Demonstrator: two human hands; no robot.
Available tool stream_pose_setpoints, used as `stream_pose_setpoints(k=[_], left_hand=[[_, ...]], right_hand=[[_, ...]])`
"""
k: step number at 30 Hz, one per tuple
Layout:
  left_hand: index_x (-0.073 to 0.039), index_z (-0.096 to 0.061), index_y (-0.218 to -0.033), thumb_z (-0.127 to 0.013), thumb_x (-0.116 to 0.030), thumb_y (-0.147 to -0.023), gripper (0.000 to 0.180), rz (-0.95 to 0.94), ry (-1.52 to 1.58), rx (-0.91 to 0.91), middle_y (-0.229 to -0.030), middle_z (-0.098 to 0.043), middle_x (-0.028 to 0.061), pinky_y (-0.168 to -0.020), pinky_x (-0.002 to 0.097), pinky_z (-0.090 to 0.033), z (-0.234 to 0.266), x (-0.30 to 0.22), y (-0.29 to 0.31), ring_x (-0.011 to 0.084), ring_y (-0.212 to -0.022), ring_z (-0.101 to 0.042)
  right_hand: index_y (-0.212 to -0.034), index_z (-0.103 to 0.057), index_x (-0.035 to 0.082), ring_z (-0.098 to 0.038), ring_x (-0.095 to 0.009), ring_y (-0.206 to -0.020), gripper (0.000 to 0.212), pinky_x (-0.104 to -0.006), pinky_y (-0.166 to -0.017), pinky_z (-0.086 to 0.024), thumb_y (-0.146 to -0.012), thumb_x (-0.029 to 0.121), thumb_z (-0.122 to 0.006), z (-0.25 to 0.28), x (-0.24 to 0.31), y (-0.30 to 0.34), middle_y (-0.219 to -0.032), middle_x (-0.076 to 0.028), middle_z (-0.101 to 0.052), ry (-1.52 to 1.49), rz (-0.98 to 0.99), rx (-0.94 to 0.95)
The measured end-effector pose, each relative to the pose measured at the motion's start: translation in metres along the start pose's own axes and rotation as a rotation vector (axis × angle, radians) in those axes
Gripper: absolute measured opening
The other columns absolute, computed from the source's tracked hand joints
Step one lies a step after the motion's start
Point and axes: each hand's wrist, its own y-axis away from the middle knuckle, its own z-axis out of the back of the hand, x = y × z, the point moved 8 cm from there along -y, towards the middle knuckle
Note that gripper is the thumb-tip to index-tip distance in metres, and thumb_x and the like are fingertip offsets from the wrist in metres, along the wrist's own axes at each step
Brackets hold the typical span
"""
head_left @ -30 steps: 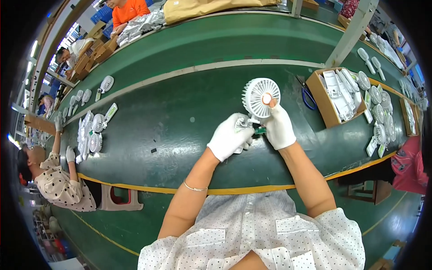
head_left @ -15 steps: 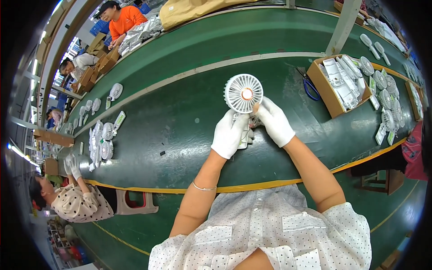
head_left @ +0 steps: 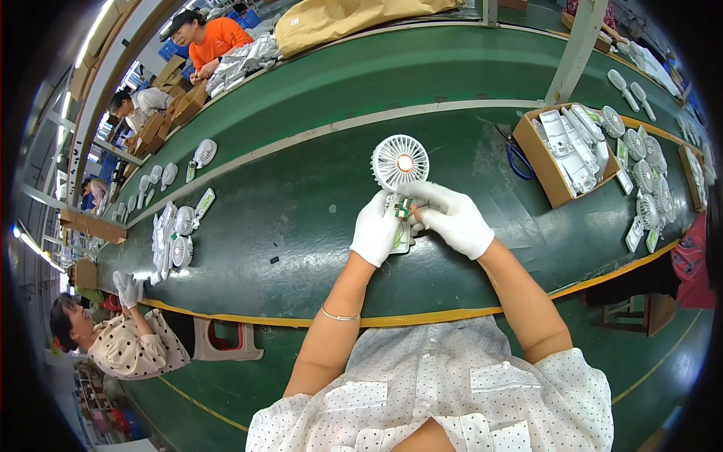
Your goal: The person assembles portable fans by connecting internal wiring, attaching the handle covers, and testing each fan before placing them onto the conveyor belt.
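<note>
A white handheld fan (head_left: 400, 163) with an orange ring at its hub is in front of me over the green bench. My left hand (head_left: 374, 232), in a white glove, is closed around its handle, most of which the fingers hide. A small green circuit board (head_left: 404, 209) shows at the handle, just below the round fan head. The gloved thumb and fingers of my right hand (head_left: 456, 223) pinch this board at its right side. Bare fingertips poke out of the right glove. Whether wires join board and fan I cannot make out.
Scissors with blue handles (head_left: 520, 160) lie beside a cardboard box (head_left: 548, 167) of white plastic shells at the right. Fan parts (head_left: 644, 175) cluster beyond it, and more fans (head_left: 181, 232) lie at the left. A co-worker (head_left: 135, 331) sits at the left edge.
The fan head has tipped back and moved slightly down and left. My right hand has come lower, from the fan head's edge to the handle, and the green circuit board now shows.
</note>
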Motion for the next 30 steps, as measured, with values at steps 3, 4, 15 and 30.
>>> stream_pose_setpoints(k=[3, 4, 15, 30], left_hand=[[0.003, -0.062, -0.112, -0.047, -0.023, -0.102, 0.031, 0.168, 0.178, 0.138, -0.095, -0.071, 0.0162, -0.075, 0.0345, -0.055, -0.015, 0.008, 0.000, 0.0228, -0.083, -0.071], [0.003, -0.062, -0.112, -0.047, -0.023, -0.102, 0.031, 0.171, 0.194, 0.137, -0.095, -0.071, 0.0162, -0.075, 0.0345, -0.055, -0.018, 0.003, 0.001, 0.0228, -0.083, -0.071], [0.002, -0.061, -0.111, -0.049, -0.021, -0.100, 0.029, 0.257, 0.350, 0.256, -0.088, -0.068, 0.0131, -0.062, 0.0326, -0.056, -0.015, 0.008, 0.009, 0.0195, -0.069, -0.068], [0.002, -0.061, -0.108, -0.047, -0.027, -0.102, 0.032, 0.234, 0.571, 0.272, -0.088, -0.068, 0.0137, -0.058, 0.0344, -0.057, -0.026, 0.016, 0.003, 0.0235, -0.065, -0.069]], right_hand=[[-0.119, -0.070, 0.010, -0.063, -0.023, -0.093, 0.044, -0.0318, -0.083, -0.051, -0.080, -0.006, -0.062, -0.002, 0.035, 0.010, -0.105, -0.009, -0.061, 0.792, 0.482, -0.153], [-0.119, -0.070, 0.010, -0.063, -0.023, -0.093, 0.044, -0.0318, -0.083, -0.051, -0.080, -0.006, -0.062, 0.001, 0.032, 0.009, -0.105, -0.009, -0.061, 0.804, 0.472, -0.147], [-0.107, -0.070, 0.009, -0.066, -0.027, -0.085, 0.038, -0.0335, -0.074, -0.054, -0.074, -0.007, -0.068, -0.029, 0.043, 0.020, -0.097, -0.010, -0.065, 1.092, 0.727, -0.088], [-0.103, -0.074, 0.009, -0.066, -0.024, -0.085, 0.035, -0.0312, -0.073, -0.053, -0.076, -0.012, -0.066, -0.027, 0.048, 0.020, -0.097, -0.010, -0.066, 1.158, 0.855, -0.239]])
